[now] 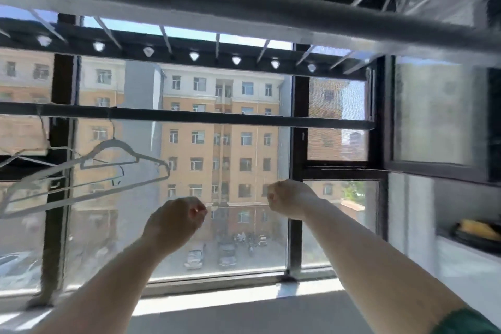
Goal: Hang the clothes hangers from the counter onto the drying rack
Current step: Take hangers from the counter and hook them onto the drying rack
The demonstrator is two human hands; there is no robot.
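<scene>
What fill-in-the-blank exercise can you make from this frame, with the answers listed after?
1. The white hanger hangs on the rack's rod, to the ____ of both hands.
2. The left hand and right hand each hold ____.
3. Their fingers are ____ into fists.
Missing words: left; nothing; curled.

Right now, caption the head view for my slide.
Left hand and right hand, curled and empty, below the rack bar where a white hanger hangs.
</scene>
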